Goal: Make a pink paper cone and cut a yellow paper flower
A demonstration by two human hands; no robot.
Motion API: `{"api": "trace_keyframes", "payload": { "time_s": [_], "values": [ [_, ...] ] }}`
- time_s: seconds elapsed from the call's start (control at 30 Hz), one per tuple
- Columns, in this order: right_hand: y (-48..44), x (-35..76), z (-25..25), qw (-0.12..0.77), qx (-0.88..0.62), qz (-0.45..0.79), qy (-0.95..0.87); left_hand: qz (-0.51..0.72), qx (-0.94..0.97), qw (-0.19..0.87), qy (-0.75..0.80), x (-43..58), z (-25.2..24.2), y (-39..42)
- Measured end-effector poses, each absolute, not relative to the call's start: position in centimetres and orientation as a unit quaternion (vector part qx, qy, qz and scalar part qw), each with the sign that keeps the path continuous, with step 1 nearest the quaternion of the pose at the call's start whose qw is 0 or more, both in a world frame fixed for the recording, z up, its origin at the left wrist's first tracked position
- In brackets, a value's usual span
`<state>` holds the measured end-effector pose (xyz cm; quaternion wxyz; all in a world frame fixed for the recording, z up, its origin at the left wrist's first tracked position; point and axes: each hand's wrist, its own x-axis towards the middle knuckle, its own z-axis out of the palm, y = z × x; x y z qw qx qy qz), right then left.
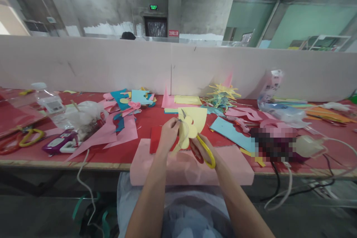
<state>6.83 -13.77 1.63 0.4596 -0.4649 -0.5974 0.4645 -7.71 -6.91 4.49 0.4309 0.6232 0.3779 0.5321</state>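
My left hand [169,132] pinches the left edge of a sheet of yellow paper [199,115], which is partly cut into a rounded, flower-like outline. In my right hand [205,148] are scissors [211,156] with yellow and red handles, fingers wrapped through the loops. The scissor blades reach up and left behind the paper, and one tip shows near my left fingers. Below both hands lie a red sheet [157,137] and a pink sheet [145,161] that hangs over the table's front edge.
Colored paper scraps [122,100] pile at the left, near a plastic bottle [47,96], a purple glue gun [60,142] and another pair of scissors [32,137]. A cut blue sheet [232,132] lies at the right, before a blurred patch and cables [290,182]. A white partition [111,63] stands behind.
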Motion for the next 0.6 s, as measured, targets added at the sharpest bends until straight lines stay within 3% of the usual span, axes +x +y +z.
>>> {"api": "trace_keyframes", "payload": {
  "time_s": [0.6],
  "values": [
    [-14.5, 6.1, 3.3, 0.440, -0.461, 0.432, -0.639, 0.523, 0.659, 0.382, 0.384, -7.7, 5.1, -7.9]
  ]
}}
